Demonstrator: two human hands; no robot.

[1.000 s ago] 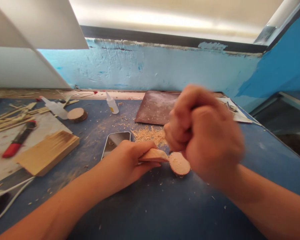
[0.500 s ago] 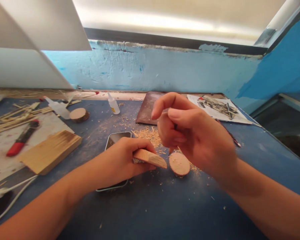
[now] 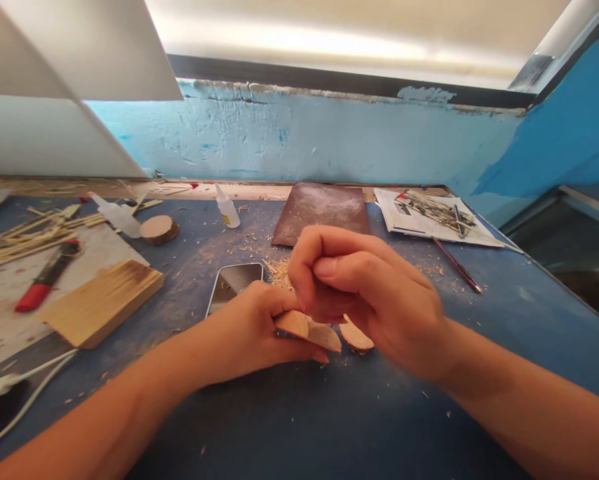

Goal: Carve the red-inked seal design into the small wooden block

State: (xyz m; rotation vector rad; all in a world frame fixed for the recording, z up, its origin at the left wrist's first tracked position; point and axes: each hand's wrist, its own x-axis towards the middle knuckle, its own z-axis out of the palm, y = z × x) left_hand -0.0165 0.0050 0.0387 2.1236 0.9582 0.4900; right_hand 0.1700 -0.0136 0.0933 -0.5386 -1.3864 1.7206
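one piece of pale wood (image 3: pixel 322 334) sits in your left hand (image 3: pixel 256 327), pinched between thumb and fingers above the middle of the table (image 3: pixel 259 427); its bare face is smooth and curved, narrowing to the right. your right hand (image 3: pixel 374 293) is curled into a loose fist, thumb lying against the bent forefinger, close over the wood; i can't tell whether it grips anything. just right of the piece lies a rounded wood disc (image 3: pixel 358 337), flat and pale, partly hidden by that fist. crumbly shavings (image 3: pixel 278 269) litter the dusty blue surface farther off, before a dull brown board (image 3: pixel 319 210). on the left rests a straight-edged wooden block (image 3: pixel 104 300), dark-streaked toward its far end.
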